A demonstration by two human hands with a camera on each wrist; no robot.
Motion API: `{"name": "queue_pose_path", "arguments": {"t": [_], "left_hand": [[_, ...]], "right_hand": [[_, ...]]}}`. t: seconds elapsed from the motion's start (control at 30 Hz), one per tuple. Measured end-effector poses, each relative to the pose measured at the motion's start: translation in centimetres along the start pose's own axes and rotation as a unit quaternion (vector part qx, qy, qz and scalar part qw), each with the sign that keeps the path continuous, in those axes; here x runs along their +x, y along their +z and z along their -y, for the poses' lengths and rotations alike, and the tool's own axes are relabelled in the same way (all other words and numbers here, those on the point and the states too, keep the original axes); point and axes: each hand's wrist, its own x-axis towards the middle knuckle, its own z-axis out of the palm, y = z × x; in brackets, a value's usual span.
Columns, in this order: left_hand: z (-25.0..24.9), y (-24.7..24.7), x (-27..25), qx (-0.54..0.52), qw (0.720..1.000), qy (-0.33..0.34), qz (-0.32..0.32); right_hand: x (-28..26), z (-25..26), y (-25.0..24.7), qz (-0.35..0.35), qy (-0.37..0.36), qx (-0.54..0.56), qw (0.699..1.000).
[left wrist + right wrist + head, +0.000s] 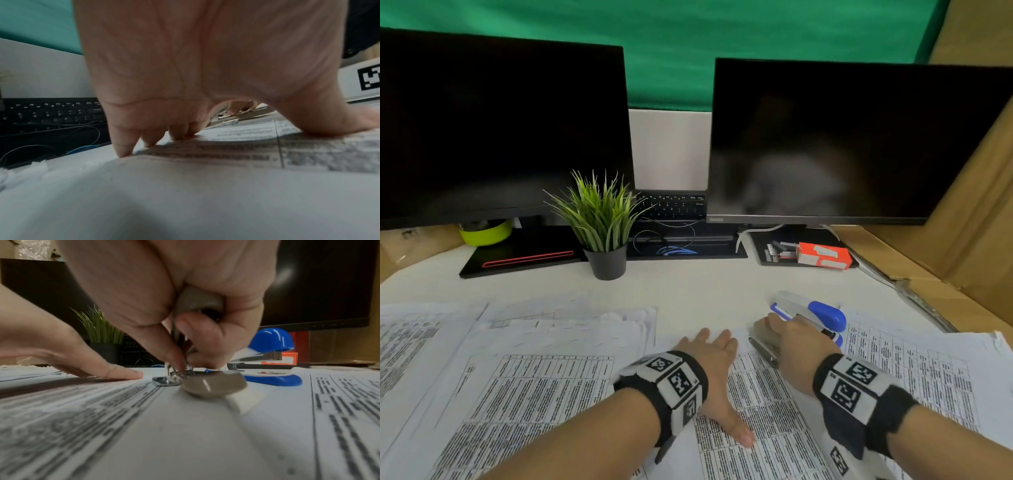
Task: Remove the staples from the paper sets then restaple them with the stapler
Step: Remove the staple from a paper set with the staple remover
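Beside flat left hand (710, 363) pinning paper set (763, 404), right hand (796, 342) clenched staple remover (207, 384) (claws at staple); slip could tear corner.

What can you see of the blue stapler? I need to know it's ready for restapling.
The blue stapler has a glossy blue plastic cap and base with a silvery metal arm between them. It lies on the white desk, its base partly on printed sheets, just beyond the right hand. Its top stands raised off the base, nose toward the monitors. Whether the hand touches it cannot be told. Whether staples are loaded is not visible.
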Motion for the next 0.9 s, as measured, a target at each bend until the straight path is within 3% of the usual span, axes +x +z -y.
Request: {"name": "queue_pose_path", "arguments": {"t": [0.13, 0.3, 0.47, 0.6, 0.8, 0.9], "left_hand": [[-0.4, -0.2, 0.0, 0.001, 1.000, -0.002, 0.013], [-0.6, -0.3, 0.1, 0.004, 1.000, -0.004, 0.022], [-0.4, -0.1, 0.3, 0.003, 1.000, -0.007, 0.014], [-0.3, 0.1, 0.5, 0.014, 1.000, -0.007, 0.016], [-0.6, 0.5, 0.4, 0.025, 0.999, -0.018, 0.022], [-0.6, 0.4, 0.4, 0.020, 1.000, -0.018, 0.016]], "right_hand": [[0.7, 0.8, 0.1, -0.005, 0.040, 0.061, 0.997], [2.8, 1.4, -0.2, 0.009, 0.050, 0.044, 0.998], [4.5, 1.9, -0.7, -0.019, 0.061, 0.070, 0.996], [3.5, -0.2, -0.8, -0.038, 0.030, 0.091, 0.995], [0.2, -1.7, 0.2, 0.003, -0.003, 0.031, 1.000], [0.0, -1.3, -0.2, 0.015, 0.015, 0.029, 0.999]]}}
